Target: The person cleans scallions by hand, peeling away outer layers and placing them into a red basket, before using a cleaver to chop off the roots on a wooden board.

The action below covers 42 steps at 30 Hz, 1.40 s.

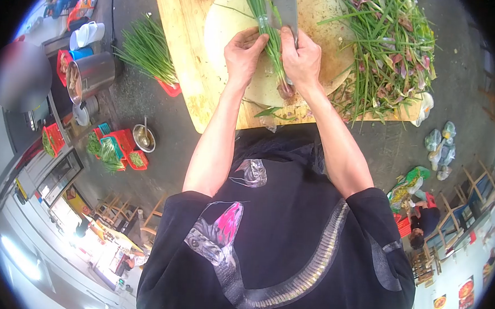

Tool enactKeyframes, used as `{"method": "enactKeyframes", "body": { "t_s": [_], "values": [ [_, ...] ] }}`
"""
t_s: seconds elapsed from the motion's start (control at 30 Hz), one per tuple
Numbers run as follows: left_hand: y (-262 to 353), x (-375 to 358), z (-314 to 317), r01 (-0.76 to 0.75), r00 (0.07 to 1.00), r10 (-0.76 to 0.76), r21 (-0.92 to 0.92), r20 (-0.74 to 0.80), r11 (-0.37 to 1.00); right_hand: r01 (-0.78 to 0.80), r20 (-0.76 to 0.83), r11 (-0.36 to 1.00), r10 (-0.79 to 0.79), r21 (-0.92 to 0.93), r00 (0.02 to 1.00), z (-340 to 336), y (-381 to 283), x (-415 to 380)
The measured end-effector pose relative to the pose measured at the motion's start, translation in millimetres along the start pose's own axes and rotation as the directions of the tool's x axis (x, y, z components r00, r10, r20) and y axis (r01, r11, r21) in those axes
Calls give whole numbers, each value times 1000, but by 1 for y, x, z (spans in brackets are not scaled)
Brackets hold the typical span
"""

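Note:
A bundle of green stalks lies across the round cutting board, with a pale band round it and a brownish root end toward me. My left hand is closed at the left side of the bundle, its thumb and fingers pinching the stalks. In my right hand is a broad-bladed knife, its blade pointing away from me beside the stalks. The right fingers are wrapped round the handle, which is mostly hidden.
Loose greens and reddish scraps are heaped right of the board on the wooden table. Left of the table, more green stalks stand in a red basket. A co-worker is at the far lower right.

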<state>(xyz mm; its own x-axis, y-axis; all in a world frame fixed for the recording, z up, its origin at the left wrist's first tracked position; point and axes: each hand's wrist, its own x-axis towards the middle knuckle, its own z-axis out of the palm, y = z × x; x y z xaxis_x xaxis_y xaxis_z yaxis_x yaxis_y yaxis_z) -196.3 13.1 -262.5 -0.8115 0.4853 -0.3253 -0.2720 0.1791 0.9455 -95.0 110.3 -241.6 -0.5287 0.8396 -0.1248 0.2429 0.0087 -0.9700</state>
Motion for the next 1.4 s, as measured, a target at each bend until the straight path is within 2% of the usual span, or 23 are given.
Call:
{"method": "enactKeyframes", "body": {
  "t_s": [0.17,0.37,0.47,0.57,0.77,0.97,1.17,1.27,1.37,1.4],
  "values": [
    [3,-1,-1,0,1000,1,59,-11,998,55,-20,996,-56,-63,998,2,0,0],
    [-1,2,-2,-8,1000,9,70,-11,998,-5,30,997,8,-78,1000,-2,-3,0],
    [-2,2,-2,-6,1000,6,29,-6,1000,32,9,994,-31,-101,999,0,1,1],
    [1,1,-2,-9,1000,11,104,-14,995,52,-7,991,-53,-122,999,1,3,1],
    [-2,2,-1,19,1000,-19,63,-1,998,34,-9,987,-36,-159,999,5,-4,2],
    [5,0,0,34,999,-35,114,-1,993,17,-12,980,-20,-198,1000,11,-4,12],
    [4,0,-1,27,1000,-28,96,4,995,29,-15,993,-31,-118,999,18,4,24],
    [5,1,-2,53,998,-55,69,14,996,-19,24,997,21,-79,999,15,-2,35],
    [4,1,-4,48,999,-49,100,11,994,-14,-17,1000,14,-25,1000,2,-20,39],
    [4,-1,-5,27,1000,-29,141,8,990,-16,1,997,16,-78,1000,-8,-20,36]
  ]
}}
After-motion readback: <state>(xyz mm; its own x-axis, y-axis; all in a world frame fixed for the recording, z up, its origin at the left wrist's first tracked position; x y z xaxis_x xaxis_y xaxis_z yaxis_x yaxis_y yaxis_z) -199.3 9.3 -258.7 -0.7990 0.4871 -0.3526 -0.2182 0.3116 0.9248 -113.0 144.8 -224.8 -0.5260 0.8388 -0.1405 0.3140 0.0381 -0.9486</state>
